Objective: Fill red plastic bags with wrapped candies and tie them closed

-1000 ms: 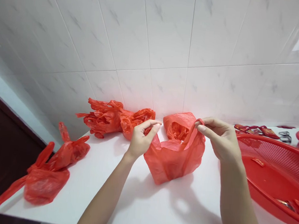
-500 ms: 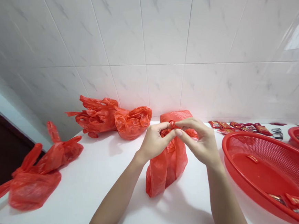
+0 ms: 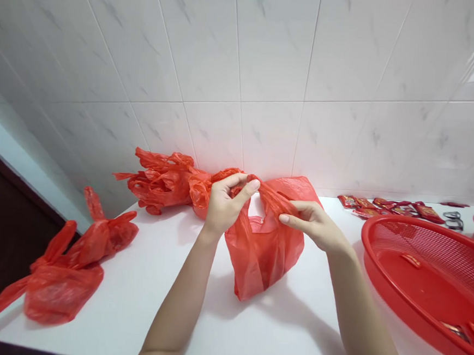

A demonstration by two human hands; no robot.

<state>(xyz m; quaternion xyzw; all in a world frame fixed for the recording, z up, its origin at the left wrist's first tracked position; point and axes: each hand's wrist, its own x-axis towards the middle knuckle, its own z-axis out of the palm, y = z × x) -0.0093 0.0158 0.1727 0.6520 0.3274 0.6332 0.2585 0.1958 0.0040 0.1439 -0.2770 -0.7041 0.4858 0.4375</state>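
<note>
A thin red plastic bag [image 3: 269,256] stands on the white table in front of me, its handle loops raised. At the top left of the bag, my left hand [image 3: 227,201] pinches the handle between thumb and fingers. My right hand [image 3: 313,224] grips the gathered plastic lower on the right side, thumb and fingers closed on it. Between the hands the handle is stretched, with a gap under it. What lies inside the bag is hidden by the plastic.
Two knotted red bags [image 3: 64,292] lie at the table's left edge. Crumpled red bags [image 3: 162,185] sit against the tiled wall [image 3: 265,136]. On the right is a large red mesh basket [image 3: 417,290] holding a few small packets. Behind it are several red packets [image 3: 402,208] and scissors [image 3: 453,221].
My hands, earlier together at the bag's top, have moved apart. The handle is now spread out between them and the bag's mouth has widened. The view has shifted slightly left.
</note>
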